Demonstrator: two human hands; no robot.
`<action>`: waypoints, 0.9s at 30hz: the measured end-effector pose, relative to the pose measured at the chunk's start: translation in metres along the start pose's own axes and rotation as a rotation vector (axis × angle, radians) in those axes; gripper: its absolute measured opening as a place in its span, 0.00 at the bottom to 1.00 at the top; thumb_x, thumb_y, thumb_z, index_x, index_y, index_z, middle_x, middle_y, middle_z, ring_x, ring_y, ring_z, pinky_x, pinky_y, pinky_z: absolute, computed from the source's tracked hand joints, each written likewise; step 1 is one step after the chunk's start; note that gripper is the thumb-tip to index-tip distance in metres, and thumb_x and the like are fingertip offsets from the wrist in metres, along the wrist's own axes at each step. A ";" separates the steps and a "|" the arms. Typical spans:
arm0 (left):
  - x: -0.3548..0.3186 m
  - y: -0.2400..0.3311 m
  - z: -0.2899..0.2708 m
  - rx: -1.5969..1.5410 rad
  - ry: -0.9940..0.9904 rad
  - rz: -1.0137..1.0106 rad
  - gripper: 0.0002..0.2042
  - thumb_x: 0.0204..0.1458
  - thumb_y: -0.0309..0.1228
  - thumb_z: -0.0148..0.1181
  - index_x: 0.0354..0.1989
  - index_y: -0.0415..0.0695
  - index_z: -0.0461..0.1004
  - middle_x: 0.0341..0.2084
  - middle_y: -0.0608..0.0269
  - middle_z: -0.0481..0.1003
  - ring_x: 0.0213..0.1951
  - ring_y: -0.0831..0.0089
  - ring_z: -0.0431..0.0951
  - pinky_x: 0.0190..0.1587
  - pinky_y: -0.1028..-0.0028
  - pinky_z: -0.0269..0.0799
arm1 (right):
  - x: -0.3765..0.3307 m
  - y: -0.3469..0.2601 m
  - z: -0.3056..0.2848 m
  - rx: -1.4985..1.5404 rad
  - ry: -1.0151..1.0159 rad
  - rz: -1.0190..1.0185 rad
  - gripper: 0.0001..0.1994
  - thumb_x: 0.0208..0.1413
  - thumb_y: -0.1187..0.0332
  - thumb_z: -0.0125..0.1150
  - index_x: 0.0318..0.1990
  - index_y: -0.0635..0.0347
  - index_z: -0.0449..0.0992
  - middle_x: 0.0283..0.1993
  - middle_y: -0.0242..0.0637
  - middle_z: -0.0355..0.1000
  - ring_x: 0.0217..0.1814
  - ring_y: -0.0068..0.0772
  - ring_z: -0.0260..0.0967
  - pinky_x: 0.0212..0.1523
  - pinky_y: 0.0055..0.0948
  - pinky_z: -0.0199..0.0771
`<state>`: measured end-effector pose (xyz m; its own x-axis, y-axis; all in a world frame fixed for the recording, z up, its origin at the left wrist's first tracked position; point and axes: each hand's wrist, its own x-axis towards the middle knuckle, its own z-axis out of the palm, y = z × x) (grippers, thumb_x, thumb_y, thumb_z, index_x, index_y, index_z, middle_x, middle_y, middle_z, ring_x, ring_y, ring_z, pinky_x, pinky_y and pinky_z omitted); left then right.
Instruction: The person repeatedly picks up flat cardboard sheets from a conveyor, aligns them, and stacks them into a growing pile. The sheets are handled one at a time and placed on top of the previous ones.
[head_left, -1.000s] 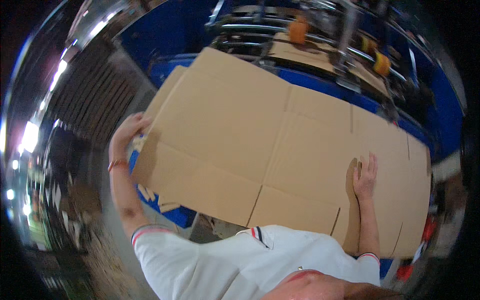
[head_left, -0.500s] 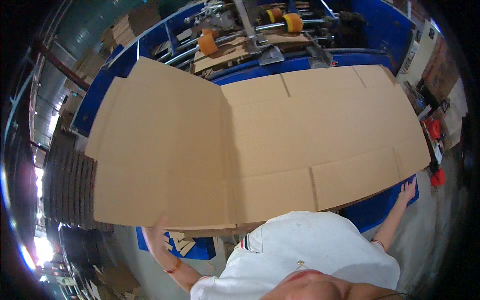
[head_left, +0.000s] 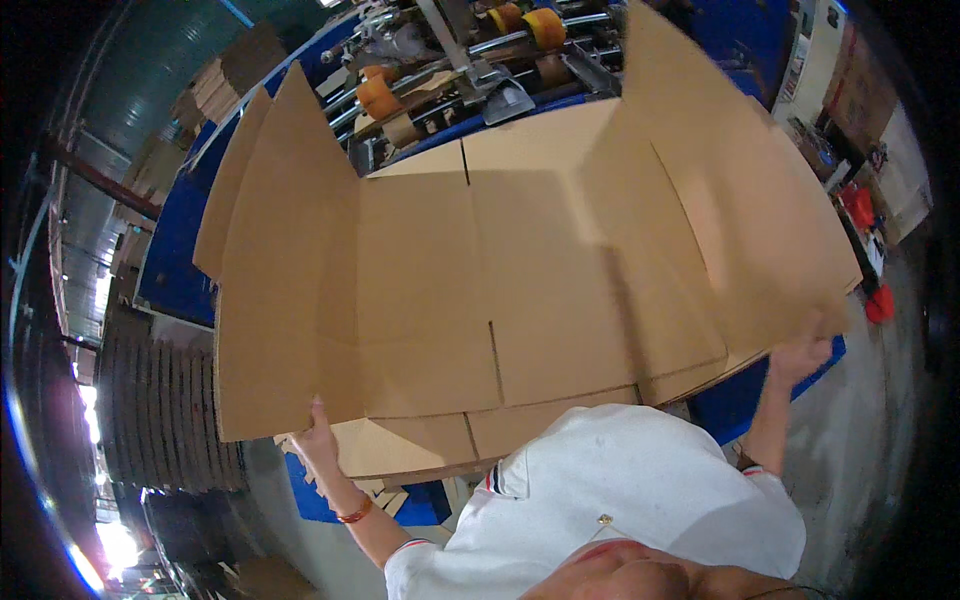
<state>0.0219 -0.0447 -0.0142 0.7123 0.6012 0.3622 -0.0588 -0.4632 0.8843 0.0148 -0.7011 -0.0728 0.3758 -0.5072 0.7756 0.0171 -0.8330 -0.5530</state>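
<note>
Brown cardboard box blank stands bent up at both sides. Left hand pinches its near left edge; right hand grips the near right, grey floor beyond.

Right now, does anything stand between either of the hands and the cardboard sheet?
Nothing visible does. The left hand grips the near edge of the raised left panel of the cardboard sheet. The right hand is at the raised right panel, its fingers too blurred to tell their grip.
</note>
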 end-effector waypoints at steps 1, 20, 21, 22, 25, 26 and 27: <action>-0.006 -0.003 0.009 0.001 0.013 -0.001 0.16 0.52 0.24 0.61 0.49 0.35 0.68 0.42 0.59 0.73 0.42 0.73 0.72 0.47 0.74 0.68 | -0.012 0.004 0.016 -0.059 -0.081 -0.211 0.17 0.51 0.74 0.57 0.50 0.66 0.72 0.52 0.45 0.71 0.50 0.42 0.71 0.49 0.37 0.72; -0.112 0.008 0.173 0.556 -0.878 0.673 0.37 0.37 0.12 0.51 0.61 0.55 0.66 0.63 0.55 0.61 0.64 0.51 0.58 0.65 0.48 0.47 | -0.063 -0.073 0.112 0.143 -0.839 -0.885 0.28 0.36 0.65 0.65 0.51 0.58 0.73 0.56 0.41 0.70 0.53 0.42 0.68 0.53 0.36 0.72; -0.108 0.008 0.171 0.571 -0.876 0.679 0.37 0.36 0.12 0.51 0.61 0.55 0.66 0.62 0.55 0.61 0.64 0.51 0.58 0.65 0.48 0.48 | -0.065 -0.075 0.115 0.170 -0.832 -0.869 0.28 0.35 0.65 0.65 0.51 0.58 0.73 0.56 0.39 0.70 0.53 0.41 0.68 0.53 0.35 0.72; -0.099 0.009 0.177 0.573 -0.869 0.692 0.38 0.36 0.11 0.50 0.61 0.55 0.66 0.62 0.56 0.61 0.64 0.51 0.58 0.65 0.48 0.48 | -0.063 -0.076 0.124 0.186 -0.816 -0.859 0.29 0.35 0.65 0.65 0.51 0.57 0.73 0.57 0.38 0.70 0.53 0.41 0.68 0.53 0.35 0.72; -0.066 0.003 0.197 0.587 -0.822 0.734 0.38 0.36 0.11 0.50 0.61 0.55 0.65 0.62 0.57 0.61 0.64 0.52 0.59 0.65 0.50 0.49 | -0.056 -0.083 0.162 0.196 -0.767 -0.825 0.29 0.34 0.66 0.65 0.52 0.54 0.73 0.58 0.33 0.69 0.54 0.39 0.68 0.52 0.35 0.72; -0.052 0.000 0.207 0.588 -0.799 0.753 0.38 0.36 0.12 0.51 0.61 0.55 0.65 0.62 0.57 0.62 0.64 0.53 0.59 0.65 0.50 0.50 | -0.051 -0.088 0.177 0.188 -0.745 -0.815 0.29 0.34 0.67 0.65 0.52 0.53 0.73 0.58 0.32 0.68 0.54 0.39 0.68 0.51 0.34 0.72; -0.036 -0.002 0.217 0.611 -0.764 0.772 0.37 0.37 0.12 0.51 0.61 0.56 0.65 0.62 0.59 0.62 0.64 0.55 0.59 0.64 0.51 0.50 | -0.044 -0.093 0.196 0.200 -0.746 -0.795 0.29 0.35 0.69 0.64 0.52 0.52 0.73 0.58 0.32 0.69 0.55 0.40 0.67 0.52 0.35 0.72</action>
<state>0.1486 -0.2070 -0.0928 0.8722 -0.4003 0.2810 -0.4541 -0.8763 0.1611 0.1779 -0.5578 -0.1152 0.6537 0.4726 0.5910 0.6253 -0.7772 -0.0702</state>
